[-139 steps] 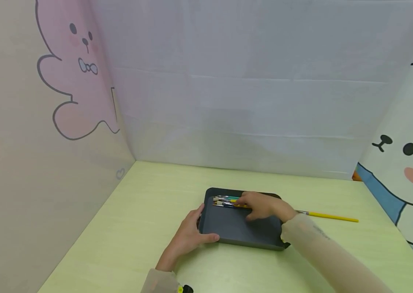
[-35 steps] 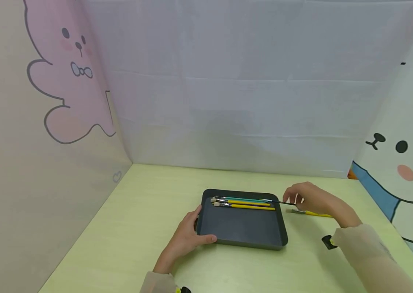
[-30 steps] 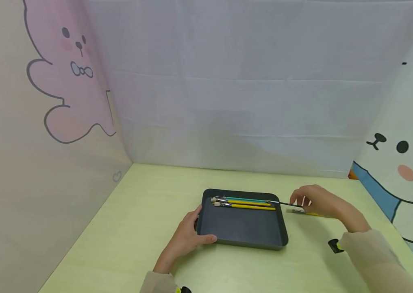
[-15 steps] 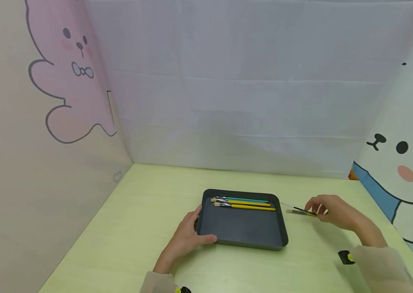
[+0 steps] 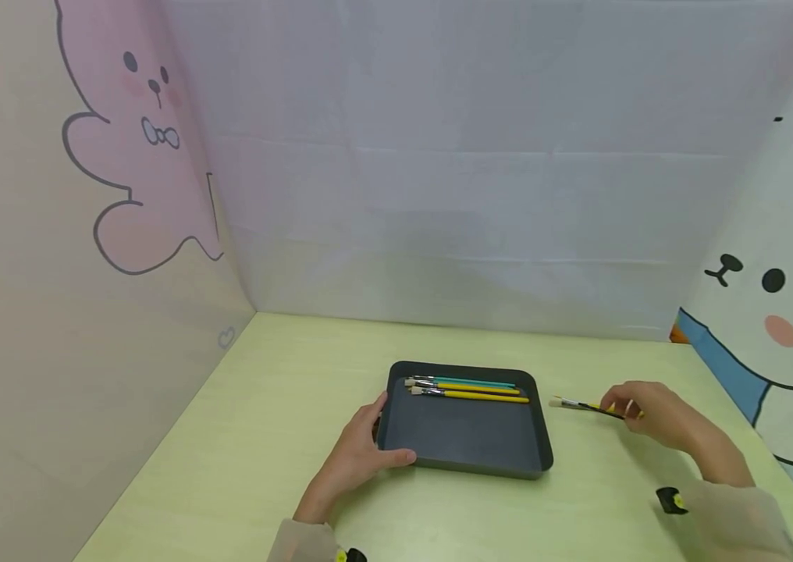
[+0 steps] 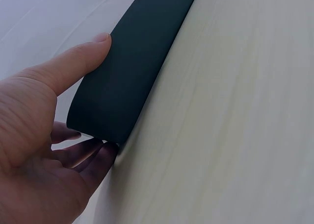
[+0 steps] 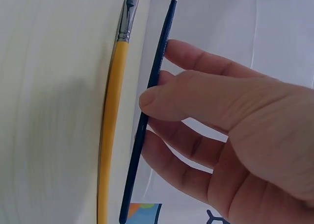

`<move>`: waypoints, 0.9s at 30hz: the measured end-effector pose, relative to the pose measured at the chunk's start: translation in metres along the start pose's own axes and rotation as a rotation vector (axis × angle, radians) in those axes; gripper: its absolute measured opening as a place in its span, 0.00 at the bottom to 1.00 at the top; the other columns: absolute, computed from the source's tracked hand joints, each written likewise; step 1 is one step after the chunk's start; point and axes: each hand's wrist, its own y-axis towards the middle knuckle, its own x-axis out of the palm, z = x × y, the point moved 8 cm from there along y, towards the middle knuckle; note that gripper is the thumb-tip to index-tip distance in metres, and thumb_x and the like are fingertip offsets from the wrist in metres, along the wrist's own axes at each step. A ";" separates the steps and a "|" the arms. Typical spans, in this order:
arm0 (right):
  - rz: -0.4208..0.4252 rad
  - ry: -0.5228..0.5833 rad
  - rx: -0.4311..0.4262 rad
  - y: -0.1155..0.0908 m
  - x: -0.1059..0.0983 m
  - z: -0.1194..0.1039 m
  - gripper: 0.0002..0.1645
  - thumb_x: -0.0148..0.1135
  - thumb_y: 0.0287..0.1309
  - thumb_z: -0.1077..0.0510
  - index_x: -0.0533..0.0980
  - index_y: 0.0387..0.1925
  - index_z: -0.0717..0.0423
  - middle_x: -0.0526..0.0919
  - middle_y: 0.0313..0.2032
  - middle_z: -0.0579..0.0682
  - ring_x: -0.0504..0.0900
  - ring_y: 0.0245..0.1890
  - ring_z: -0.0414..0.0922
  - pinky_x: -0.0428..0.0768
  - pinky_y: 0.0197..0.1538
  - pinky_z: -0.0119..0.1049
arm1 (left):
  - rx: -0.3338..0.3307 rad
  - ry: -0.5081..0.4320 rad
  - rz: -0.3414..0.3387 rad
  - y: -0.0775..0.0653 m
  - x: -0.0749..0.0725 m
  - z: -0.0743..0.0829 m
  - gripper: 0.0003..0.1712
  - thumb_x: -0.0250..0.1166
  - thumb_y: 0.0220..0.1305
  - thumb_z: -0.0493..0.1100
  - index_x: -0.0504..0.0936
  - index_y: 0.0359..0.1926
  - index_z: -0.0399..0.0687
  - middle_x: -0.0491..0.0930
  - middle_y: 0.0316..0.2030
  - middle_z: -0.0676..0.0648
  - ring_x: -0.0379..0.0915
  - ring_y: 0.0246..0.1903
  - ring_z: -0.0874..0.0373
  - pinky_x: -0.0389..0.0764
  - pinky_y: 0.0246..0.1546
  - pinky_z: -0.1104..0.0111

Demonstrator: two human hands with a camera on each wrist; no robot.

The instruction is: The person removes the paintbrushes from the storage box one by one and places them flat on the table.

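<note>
Laid out: yellow paintbrush (image 7: 113, 91). Unplaced: blue paintbrush (image 7: 132, 172), pinched by my right grip (image 5: 659, 415). Left grip (image 5: 357, 449) holds dark tray (image 5: 467, 437); brushes (image 5: 488, 397) inside.

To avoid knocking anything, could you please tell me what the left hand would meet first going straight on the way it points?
The tray, most likely at once, since the left hand holds its near left corner.

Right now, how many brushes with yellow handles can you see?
3. A yellow-handled brush and a second one, nearer the person, lie in the tray; a third is on the table beside the dark blue brush in the right hand. Others may be hidden.
</note>
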 end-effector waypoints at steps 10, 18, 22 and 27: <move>0.030 -0.061 -0.031 0.007 0.007 0.003 0.24 0.65 0.55 0.79 0.86 0.43 0.49 0.82 0.35 0.40 0.78 0.34 0.38 0.81 0.37 0.36 | -0.003 -0.001 0.002 -0.001 0.000 0.000 0.69 0.85 0.52 0.58 0.54 0.85 0.47 0.63 0.77 0.35 0.65 0.72 0.38 0.71 0.68 0.40; 0.019 -0.115 0.013 0.008 0.012 0.012 0.23 0.66 0.56 0.79 0.86 0.41 0.49 0.82 0.35 0.40 0.78 0.35 0.40 0.81 0.40 0.39 | -0.011 0.002 0.000 -0.001 0.000 0.001 0.69 0.85 0.52 0.58 0.54 0.85 0.47 0.62 0.78 0.35 0.64 0.73 0.38 0.70 0.69 0.40; 0.028 -0.143 -0.003 0.008 0.013 0.014 0.24 0.68 0.54 0.80 0.87 0.41 0.49 0.83 0.35 0.40 0.78 0.35 0.40 0.81 0.40 0.39 | -0.016 0.003 0.003 -0.001 -0.001 0.000 0.69 0.85 0.52 0.59 0.54 0.85 0.48 0.62 0.78 0.36 0.64 0.73 0.38 0.70 0.69 0.39; 0.031 -0.169 -0.033 0.008 0.014 0.014 0.23 0.70 0.53 0.80 0.86 0.40 0.49 0.83 0.35 0.40 0.79 0.35 0.41 0.81 0.40 0.42 | -0.016 0.007 0.002 0.000 0.000 -0.001 0.69 0.85 0.52 0.59 0.54 0.85 0.49 0.63 0.77 0.36 0.65 0.72 0.39 0.70 0.69 0.40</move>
